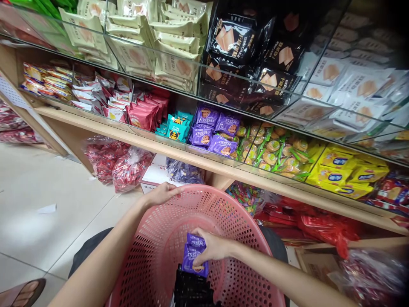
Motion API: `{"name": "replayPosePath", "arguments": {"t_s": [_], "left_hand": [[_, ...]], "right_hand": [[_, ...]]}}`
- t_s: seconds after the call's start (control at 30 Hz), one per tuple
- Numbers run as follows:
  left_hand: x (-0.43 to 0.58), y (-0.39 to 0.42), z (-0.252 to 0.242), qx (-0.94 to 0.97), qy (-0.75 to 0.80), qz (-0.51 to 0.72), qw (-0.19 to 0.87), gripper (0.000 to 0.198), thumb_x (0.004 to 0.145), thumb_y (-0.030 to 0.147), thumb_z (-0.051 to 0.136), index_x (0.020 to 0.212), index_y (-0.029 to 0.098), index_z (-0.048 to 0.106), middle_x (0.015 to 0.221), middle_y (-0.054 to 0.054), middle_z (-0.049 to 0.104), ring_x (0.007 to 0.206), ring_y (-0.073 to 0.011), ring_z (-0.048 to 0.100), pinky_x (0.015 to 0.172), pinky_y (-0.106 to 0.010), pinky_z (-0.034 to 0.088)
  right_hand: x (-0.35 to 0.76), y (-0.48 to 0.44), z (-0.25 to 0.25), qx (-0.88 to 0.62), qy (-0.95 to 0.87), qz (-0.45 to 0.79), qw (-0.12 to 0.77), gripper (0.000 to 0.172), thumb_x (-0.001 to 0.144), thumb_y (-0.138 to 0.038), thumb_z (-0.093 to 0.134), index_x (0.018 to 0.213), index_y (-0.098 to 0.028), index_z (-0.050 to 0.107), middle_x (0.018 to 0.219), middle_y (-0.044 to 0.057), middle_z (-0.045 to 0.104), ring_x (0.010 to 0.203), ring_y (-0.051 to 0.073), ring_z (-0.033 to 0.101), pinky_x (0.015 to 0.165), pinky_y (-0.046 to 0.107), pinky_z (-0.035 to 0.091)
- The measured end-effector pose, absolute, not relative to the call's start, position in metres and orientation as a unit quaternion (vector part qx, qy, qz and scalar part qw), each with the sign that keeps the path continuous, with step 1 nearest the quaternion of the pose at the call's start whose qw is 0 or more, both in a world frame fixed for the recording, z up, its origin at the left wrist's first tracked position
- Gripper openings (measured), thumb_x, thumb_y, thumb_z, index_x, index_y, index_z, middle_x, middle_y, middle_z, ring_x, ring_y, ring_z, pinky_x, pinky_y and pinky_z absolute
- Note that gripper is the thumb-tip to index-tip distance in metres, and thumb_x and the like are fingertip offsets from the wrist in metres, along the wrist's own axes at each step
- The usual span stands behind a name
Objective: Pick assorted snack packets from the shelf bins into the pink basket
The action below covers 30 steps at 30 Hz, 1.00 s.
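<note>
Head view — lower centre, right hand [213,246] grips purple packets [189,255], unreleased, inside pink basket [153,243]; left hand [160,194] clasps its rim [204,188] — matching packets [202,135] already shelved mid-frame.

The pink basket [148,256] is running off the view's near edge, a foot [24,295] is being cropped at near left, and the right hand [213,248] is partly hiding purple packets [190,253].
</note>
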<state>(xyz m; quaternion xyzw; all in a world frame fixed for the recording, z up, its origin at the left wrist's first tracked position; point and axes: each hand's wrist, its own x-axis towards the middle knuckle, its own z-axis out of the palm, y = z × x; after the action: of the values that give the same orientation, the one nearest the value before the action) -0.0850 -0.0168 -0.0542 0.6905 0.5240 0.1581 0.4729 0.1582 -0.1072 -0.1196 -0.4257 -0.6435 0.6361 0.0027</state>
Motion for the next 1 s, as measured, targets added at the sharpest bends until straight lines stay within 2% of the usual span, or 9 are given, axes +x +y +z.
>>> {"name": "replayPosePath", "arguments": {"t_s": [0.23, 0.37, 0.53, 0.7, 1.0], "left_hand": [[-0.086, -0.017, -0.056, 0.692, 0.519, 0.163, 0.475, 0.058, 0.075, 0.066, 0.046, 0.075, 0.011, 0.067, 0.056, 0.002, 0.047, 0.056, -0.0113, 0.033, 0.053, -0.023, 0.025], [-0.086, -0.015, -0.06, 0.691, 0.516, 0.165, 0.479, 0.059, 0.075, 0.067, 0.045, 0.074, 0.011, 0.067, 0.057, 0.001, 0.047, 0.056, -0.0114, 0.034, 0.053, -0.023, 0.025], [-0.085, -0.017, -0.056, 0.689, 0.513, 0.165, 0.484, 0.06, 0.075, 0.067, 0.046, 0.074, 0.011, 0.066, 0.057, 0.002, 0.047, 0.056, -0.011, 0.034, 0.054, -0.023, 0.027], [-0.084, -0.02, -0.051, 0.683, 0.515, 0.169, 0.49, 0.057, 0.075, 0.066, 0.046, 0.075, 0.012, 0.067, 0.058, 0.001, 0.051, 0.058, -0.0127, 0.038, 0.054, -0.023, 0.028], [-0.087, -0.016, -0.06, 0.695, 0.505, 0.168, 0.483, 0.057, 0.076, 0.065, 0.044, 0.069, 0.012, 0.063, 0.057, 0.002, 0.046, 0.057, -0.0116, 0.035, 0.054, -0.023, 0.028]], "right_hand": [[0.155, -0.112, -0.126, -0.423, -0.668, 0.611, -0.008, 0.067, 0.054, -0.039, 0.08, 0.113, -0.02, 0.055, 0.098, 0.001, 0.064, 0.089, 0.019, 0.058, 0.082, 0.032, 0.047], [0.152, -0.119, -0.117, -0.431, -0.697, 0.574, -0.015, 0.058, 0.062, -0.039, 0.074, 0.115, -0.02, 0.058, 0.109, 0.005, 0.06, 0.098, 0.021, 0.057, 0.089, 0.034, 0.044], [0.151, -0.128, -0.109, -0.446, -0.753, 0.484, -0.021, 0.06, 0.066, -0.049, 0.068, 0.119, -0.023, 0.057, 0.107, 0.006, 0.049, 0.106, 0.025, 0.049, 0.095, 0.039, 0.039], [0.152, -0.134, -0.111, -0.464, -0.77, 0.438, -0.007, 0.071, 0.067, -0.05, 0.067, 0.13, -0.024, 0.047, 0.112, 0.008, 0.048, 0.111, 0.027, 0.043, 0.097, 0.042, 0.036], [0.152, -0.137, -0.108, -0.456, -0.774, 0.44, -0.018, 0.058, 0.071, -0.058, 0.06, 0.117, -0.022, 0.059, 0.106, 0.007, 0.053, 0.104, 0.025, 0.048, 0.094, 0.039, 0.037]]}}
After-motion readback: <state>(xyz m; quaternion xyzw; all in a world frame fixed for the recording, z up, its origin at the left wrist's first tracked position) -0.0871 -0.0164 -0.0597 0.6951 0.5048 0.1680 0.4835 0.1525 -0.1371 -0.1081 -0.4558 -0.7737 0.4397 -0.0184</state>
